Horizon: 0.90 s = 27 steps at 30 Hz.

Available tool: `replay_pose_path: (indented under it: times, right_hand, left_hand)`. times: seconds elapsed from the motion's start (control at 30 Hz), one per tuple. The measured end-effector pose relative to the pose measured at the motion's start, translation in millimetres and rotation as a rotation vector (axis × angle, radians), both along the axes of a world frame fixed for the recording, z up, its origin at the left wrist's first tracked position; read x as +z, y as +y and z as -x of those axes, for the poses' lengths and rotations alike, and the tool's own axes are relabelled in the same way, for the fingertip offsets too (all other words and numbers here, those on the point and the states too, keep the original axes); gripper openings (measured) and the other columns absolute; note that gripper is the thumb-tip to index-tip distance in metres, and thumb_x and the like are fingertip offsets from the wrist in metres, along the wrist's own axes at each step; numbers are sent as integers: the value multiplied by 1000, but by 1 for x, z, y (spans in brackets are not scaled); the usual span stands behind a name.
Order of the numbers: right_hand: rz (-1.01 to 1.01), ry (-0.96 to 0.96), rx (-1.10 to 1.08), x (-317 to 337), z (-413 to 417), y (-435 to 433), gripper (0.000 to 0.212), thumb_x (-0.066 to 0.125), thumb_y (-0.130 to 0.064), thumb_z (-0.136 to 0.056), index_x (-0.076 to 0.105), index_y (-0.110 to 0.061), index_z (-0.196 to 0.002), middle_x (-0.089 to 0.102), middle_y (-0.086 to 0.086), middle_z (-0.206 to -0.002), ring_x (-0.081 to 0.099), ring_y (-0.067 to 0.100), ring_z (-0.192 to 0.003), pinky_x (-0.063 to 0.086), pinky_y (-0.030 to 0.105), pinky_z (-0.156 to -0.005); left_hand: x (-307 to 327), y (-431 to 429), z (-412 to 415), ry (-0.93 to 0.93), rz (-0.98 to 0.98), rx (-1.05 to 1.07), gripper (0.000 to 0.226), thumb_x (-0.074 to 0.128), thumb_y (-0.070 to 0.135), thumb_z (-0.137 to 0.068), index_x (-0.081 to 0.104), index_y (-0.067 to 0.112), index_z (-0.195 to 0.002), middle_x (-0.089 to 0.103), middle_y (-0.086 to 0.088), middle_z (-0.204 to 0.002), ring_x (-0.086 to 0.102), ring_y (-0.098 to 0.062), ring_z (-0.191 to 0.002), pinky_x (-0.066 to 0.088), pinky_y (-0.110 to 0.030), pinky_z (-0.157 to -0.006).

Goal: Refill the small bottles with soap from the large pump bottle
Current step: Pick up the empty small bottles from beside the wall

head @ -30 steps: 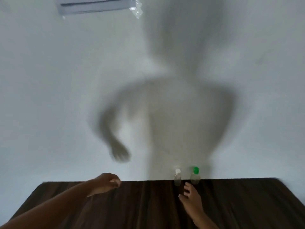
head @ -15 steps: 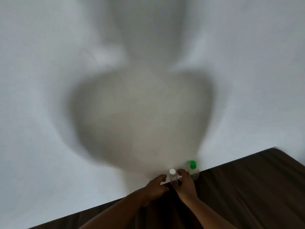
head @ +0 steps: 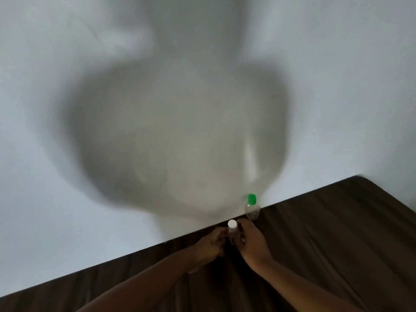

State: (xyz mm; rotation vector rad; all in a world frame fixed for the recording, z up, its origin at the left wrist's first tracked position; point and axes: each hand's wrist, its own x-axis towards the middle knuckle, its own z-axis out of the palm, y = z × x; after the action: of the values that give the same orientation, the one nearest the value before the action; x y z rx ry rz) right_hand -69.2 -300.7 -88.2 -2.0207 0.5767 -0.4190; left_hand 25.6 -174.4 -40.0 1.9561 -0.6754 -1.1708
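Two hands are seen at lower centre. One white-capped small bottle (head: 232, 228) is gripped between the curled fingers of the left hand (head: 210, 244) and the right hand (head: 252, 239). One green-capped small bottle (head: 252, 207) is stood just to the upper right, at the far edge of the dark bench (head: 337, 244).

No text, label, brand, number or sign can be read anywhere in the head view. The white-capped bottle (head: 232, 225) and the green-capped bottle (head: 252, 207) are too small and too blurred for any print on them to be made out.
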Motion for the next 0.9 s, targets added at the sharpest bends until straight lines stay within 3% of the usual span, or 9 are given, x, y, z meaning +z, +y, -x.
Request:
replay_pose_path:
  times: [0.13, 0.23, 0.37, 0.5, 0.6, 0.67, 0.77, 0.9]
  right_hand:
    - [10, -9, 48, 1, 49, 6, 21, 66, -18, -93, 56, -26, -109, 60, -9, -104, 62, 5, -95, 53, 22, -83]
    - [16, 1, 68, 2, 88, 11, 31, 70, -16, -90, 55, -28, -113, 62, -10, -107, 62, 2, -98, 53, 19, -86]
    - [39, 63, 104, 8, 135, 16, 34, 71, -15, -88, 58, -15, -120, 61, -7, -111, 60, 1, -97, 46, 6, -84]
    - [42, 139, 126, 14, 183, 24, 38, 72, -15, -87, 57, -19, -122, 59, -11, -116, 59, 3, -105, 48, 12, -88]
    - [53, 182, 150, 17, 216, 32, 40, 71, -14, -87, 55, -19, -124, 56, -12, -118, 56, 1, -107, 47, 9, -89]
    - [57, 204, 167, 20, 236, 38, 41, 70, -15, -87, 55, -18, -125, 57, -10, -122, 56, 3, -111, 45, 8, -89]
    - [54, 234, 180, 23, 263, 47, 40, 71, -15, -87, 56, -17, -124, 59, -6, -123, 57, 7, -113, 49, 19, -95]
    - [44, 234, 209, 27, 294, 66, 35, 71, -19, -87, 57, -17, -119, 60, -4, -118, 58, 7, -109, 51, 24, -94]
  left_hand:
    - [2, 14, 37, 53, 0, -102, 71, 39, -21, -82, 33, 20, -138, 43, 4, -138, 40, -9, -129, 47, -15, -82]
    - [2, 22, 66, 81, 0, -150, 72, 39, -23, -82, 30, 16, -142, 42, 4, -138, 37, -11, -134, 45, -13, -78]
    - [4, 30, 100, 86, -3, -221, 63, 37, -22, -84, 36, 12, -137, 49, -2, -134, 45, -15, -130, 47, -15, -77]
    - [12, 38, 136, 130, 5, -297, 61, 32, -28, -82, 34, -2, -138, 45, -14, -139, 43, -11, -125, 45, -13, -88]
    - [10, 45, 156, 184, -48, -363, 64, 33, -25, -81, 39, 9, -134, 46, -5, -140, 40, -11, -134, 39, -32, -108]
    - [12, 50, 170, 195, -84, -406, 60, 35, -21, -83, 43, 12, -133, 47, -4, -141, 41, -13, -134, 39, -35, -108]
    - [20, 54, 188, 222, -132, -444, 56, 35, -19, -86, 40, 3, -137, 47, -8, -141, 43, -11, -130, 41, -22, -101]
    - [16, 59, 207, 249, -200, -498, 48, 37, -12, -90, 46, 6, -133, 51, -10, -138, 45, -16, -131, 35, -32, -111]
